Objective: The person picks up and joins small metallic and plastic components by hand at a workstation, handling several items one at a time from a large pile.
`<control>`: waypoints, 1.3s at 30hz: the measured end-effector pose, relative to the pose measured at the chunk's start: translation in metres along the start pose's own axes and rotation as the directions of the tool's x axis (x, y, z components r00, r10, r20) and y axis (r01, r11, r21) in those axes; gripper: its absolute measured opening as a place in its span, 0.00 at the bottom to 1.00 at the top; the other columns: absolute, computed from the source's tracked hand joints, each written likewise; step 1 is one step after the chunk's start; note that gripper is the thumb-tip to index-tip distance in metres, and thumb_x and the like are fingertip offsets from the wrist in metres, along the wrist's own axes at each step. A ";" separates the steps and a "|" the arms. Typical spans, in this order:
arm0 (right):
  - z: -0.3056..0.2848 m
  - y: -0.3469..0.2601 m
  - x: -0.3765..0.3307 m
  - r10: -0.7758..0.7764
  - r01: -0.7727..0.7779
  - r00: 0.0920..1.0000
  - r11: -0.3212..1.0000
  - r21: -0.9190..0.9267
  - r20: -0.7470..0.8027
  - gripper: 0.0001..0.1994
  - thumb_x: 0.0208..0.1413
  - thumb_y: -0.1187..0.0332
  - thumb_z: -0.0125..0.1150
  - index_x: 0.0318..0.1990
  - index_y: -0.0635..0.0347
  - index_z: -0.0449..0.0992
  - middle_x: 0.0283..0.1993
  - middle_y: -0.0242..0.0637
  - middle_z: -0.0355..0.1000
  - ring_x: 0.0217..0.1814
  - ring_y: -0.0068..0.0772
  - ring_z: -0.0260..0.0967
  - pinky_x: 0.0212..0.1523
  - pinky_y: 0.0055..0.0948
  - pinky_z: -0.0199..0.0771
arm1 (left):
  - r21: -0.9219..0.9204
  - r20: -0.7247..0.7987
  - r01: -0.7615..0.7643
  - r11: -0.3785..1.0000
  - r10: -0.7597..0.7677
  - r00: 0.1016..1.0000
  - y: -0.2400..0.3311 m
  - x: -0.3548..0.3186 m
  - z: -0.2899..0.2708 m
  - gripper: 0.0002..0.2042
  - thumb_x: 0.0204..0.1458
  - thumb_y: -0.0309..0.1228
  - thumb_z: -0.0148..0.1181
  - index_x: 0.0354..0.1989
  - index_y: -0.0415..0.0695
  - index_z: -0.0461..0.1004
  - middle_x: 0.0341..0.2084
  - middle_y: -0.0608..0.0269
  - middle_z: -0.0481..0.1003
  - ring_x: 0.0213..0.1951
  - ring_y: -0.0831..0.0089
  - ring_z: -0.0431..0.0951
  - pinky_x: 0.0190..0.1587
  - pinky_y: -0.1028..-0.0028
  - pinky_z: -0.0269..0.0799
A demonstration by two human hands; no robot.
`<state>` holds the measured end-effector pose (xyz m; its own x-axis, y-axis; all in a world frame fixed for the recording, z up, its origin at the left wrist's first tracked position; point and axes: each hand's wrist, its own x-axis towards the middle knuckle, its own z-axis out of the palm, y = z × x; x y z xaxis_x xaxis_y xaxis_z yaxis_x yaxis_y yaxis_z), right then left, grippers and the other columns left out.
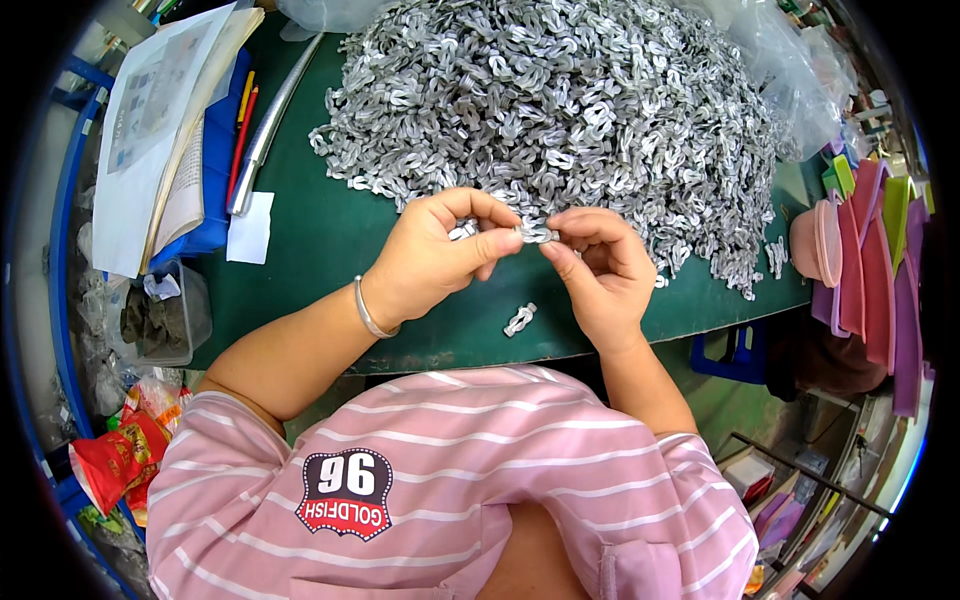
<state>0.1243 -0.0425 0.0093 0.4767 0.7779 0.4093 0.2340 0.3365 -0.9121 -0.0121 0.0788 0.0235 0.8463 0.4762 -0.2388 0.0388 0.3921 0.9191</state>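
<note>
Both hands meet above the green table (330, 230), left hand (430, 255) and right hand (600, 270) pinching one small metal clip (535, 233) between fingertips, held up near the big clip pile (560, 110) for short reach, one loose clip (520, 319) lying beneath.

Green mat (330, 230) bare left of metal clip heap (560, 110); heap blocks far side, lone clip (520, 320) lies near front edge.

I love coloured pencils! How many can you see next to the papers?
2: a yellow pencil and a red pencil lie side by side on the blue folder, between the papers and the metal bar. More may be hidden underneath.
</note>
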 end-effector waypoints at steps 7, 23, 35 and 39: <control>0.016 -0.001 -0.004 -0.108 0.114 0.992 0.989 0.092 -0.067 0.16 0.43 0.85 0.60 0.39 0.66 0.63 0.38 0.43 0.70 0.35 0.27 0.69 0.37 0.22 0.71 | -0.172 0.072 0.133 0.976 -0.122 0.990 -0.005 0.001 -0.003 0.08 0.50 0.27 0.57 0.36 0.36 0.73 0.25 0.64 0.74 0.21 0.85 0.69 0.15 0.87 0.57; -0.023 0.005 0.052 -0.338 0.272 0.935 0.499 -0.823 0.104 0.09 0.38 0.78 0.64 0.30 0.61 0.74 0.29 0.39 0.65 0.32 0.39 0.63 0.32 0.31 0.64 | -0.310 0.136 0.204 0.929 -0.169 0.976 -0.003 0.002 -0.008 0.05 0.53 0.28 0.53 0.29 0.43 0.66 0.15 0.68 0.62 0.15 0.85 0.58 0.11 0.86 0.49; 0.007 0.006 0.026 0.115 -0.142 0.986 0.959 0.246 0.122 0.07 0.49 0.81 0.55 0.37 0.68 0.72 0.40 0.40 0.67 0.37 0.27 0.70 0.33 0.21 0.73 | -0.202 -0.053 -0.048 0.978 0.038 0.998 -0.002 0.003 -0.007 0.11 0.48 0.22 0.58 0.40 0.37 0.71 0.26 0.64 0.70 0.17 0.86 0.63 0.13 0.87 0.53; 0.002 0.011 0.027 0.198 -0.242 0.953 0.952 0.186 0.227 0.06 0.51 0.81 0.53 0.37 0.70 0.71 0.41 0.41 0.67 0.37 0.27 0.70 0.34 0.21 0.74 | 0.009 -0.081 -0.174 0.985 0.175 0.981 -0.004 0.002 -0.007 0.09 0.45 0.22 0.60 0.36 0.37 0.73 0.26 0.66 0.71 0.24 0.84 0.67 0.24 0.85 0.61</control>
<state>0.1378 -0.0166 0.0106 0.3081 0.9290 0.2050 -0.0499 0.2309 -0.9717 -0.0146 0.0840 0.0173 0.7944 0.5993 -0.0992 -0.1044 0.2957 0.9496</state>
